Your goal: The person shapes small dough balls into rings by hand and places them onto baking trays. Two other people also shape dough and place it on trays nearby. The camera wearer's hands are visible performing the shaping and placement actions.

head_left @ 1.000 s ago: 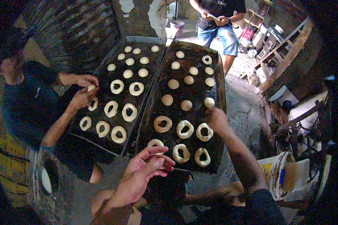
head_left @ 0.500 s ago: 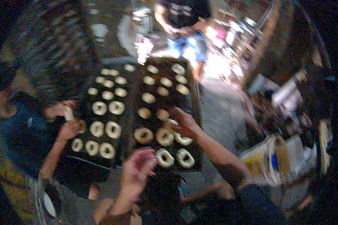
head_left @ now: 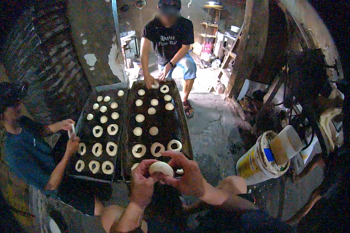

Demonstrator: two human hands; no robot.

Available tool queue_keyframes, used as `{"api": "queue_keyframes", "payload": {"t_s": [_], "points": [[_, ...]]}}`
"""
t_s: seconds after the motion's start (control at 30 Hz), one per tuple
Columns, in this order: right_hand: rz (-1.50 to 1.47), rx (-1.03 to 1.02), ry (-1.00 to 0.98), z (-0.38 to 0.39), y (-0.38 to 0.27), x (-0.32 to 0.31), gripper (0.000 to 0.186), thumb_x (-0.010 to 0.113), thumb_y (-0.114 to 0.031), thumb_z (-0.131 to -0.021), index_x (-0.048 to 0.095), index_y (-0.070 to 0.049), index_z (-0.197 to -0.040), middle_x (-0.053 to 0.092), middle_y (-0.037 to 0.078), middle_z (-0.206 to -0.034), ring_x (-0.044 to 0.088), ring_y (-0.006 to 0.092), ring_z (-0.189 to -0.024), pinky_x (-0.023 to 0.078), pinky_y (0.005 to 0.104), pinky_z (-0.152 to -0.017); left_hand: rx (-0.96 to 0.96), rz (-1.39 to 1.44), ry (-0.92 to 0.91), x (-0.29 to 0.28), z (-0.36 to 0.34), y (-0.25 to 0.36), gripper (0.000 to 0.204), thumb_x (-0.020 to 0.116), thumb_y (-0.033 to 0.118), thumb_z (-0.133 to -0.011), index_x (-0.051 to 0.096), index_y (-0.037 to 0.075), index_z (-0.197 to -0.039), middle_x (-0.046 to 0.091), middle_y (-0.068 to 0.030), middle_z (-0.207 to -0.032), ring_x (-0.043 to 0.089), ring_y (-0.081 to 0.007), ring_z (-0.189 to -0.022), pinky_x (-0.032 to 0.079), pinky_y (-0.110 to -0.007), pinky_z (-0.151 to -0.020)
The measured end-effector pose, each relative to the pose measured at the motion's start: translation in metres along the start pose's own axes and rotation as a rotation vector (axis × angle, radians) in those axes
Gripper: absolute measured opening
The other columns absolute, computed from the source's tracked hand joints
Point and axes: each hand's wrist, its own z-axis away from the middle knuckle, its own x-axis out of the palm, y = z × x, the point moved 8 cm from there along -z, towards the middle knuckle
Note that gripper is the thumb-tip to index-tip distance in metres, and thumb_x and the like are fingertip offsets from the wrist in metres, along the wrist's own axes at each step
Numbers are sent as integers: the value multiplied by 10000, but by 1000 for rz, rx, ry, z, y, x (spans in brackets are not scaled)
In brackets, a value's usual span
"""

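Note:
A pale ball of dough [head_left: 161, 169] is held up between my two hands, over the near edge of the right-hand tray. The fingers of my left hand [head_left: 142, 182] curl around its left side. My right hand [head_left: 190, 176] grips it from the right, thumb and fingers around it. Beyond my hands lies the dark tray [head_left: 165, 130], with round dough balls [head_left: 139, 118] toward its far part and dough rings [head_left: 139, 150] nearer to me. My hands cover part of the nearest rings.
A second dark tray [head_left: 122, 136] with dough balls and rings [head_left: 112, 148] adjoins on the left. There a person's hands [head_left: 71, 136] hold a piece of dough. Across the trays another person's hand [head_left: 150, 81] touches dough. A white-and-yellow bucket [head_left: 249, 163] stands at right.
My right hand has come back from the tray with a dough ball, and my left hand has joined it. The view has tilted up. The far person now reaches onto the tray.

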Motion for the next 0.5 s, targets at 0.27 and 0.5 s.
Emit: {"api": "queue_keyframes", "payload": {"t_s": [0.27, 0.5], "points": [[314, -86, 149, -20, 3, -11, 307, 805, -127, -711, 702, -18, -979, 666, 108, -874, 640, 195, -722, 520, 337, -627, -39, -241, -230, 12, 14, 10, 601, 733, -13, -800, 477, 70, -1338, 660, -121, -1062, 657, -176, -963, 542, -304, -784], [-422, 173, -304, 4, 7, 39, 342, 697, -217, -837, 600, -40, -1113, 626, 85, -1070, 599, 190, -1013, 477, 343, -888, 338, -435, 181, -40, 10, 37, 709, 724, -81, -724, 459, 82, -1362, 661, -114, -1100, 645, -153, -886, 539, -292, -735]]}}
